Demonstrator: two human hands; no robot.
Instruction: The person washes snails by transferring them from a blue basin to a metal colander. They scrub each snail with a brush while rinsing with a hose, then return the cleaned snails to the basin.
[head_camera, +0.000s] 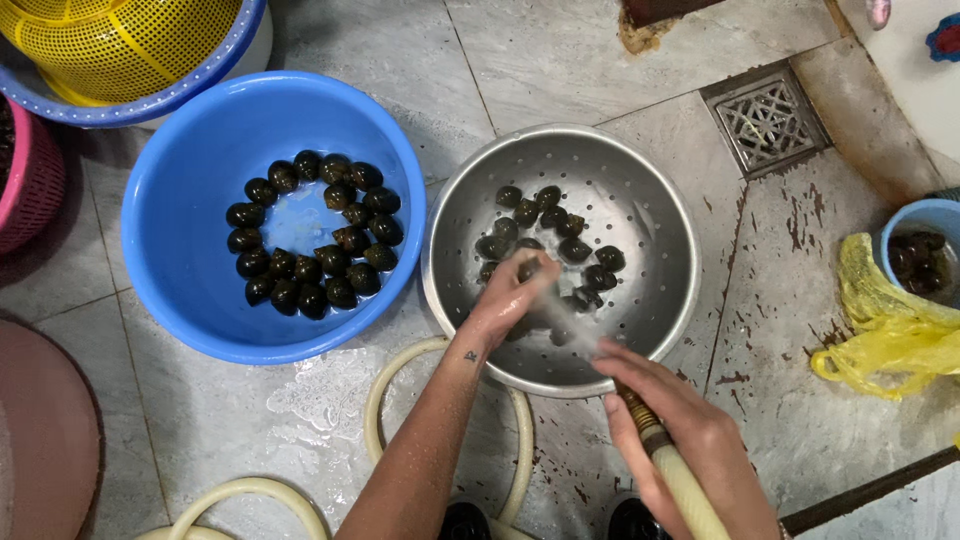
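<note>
A person's left hand (508, 296) reaches into a steel colander (650, 190) on a tiled floor, fingers curled around a dark snail (527, 268) among others lying in the bowl. The right hand (672, 430) grips a cream hose (678, 480) tightly, its nozzle aimed into the colander, spraying water. Just left, touching the colander, a blue basin (190, 180) holds more snails in shallow water. A floor drain (766, 118) sits beyond.

A wet floor of pale grey tiles (560, 60), stained with rust-brown marks, is seen throughout. A square metal drain grate (767, 118) is set into it up and right of the hands. Even light is cast, without hard shadows.
</note>
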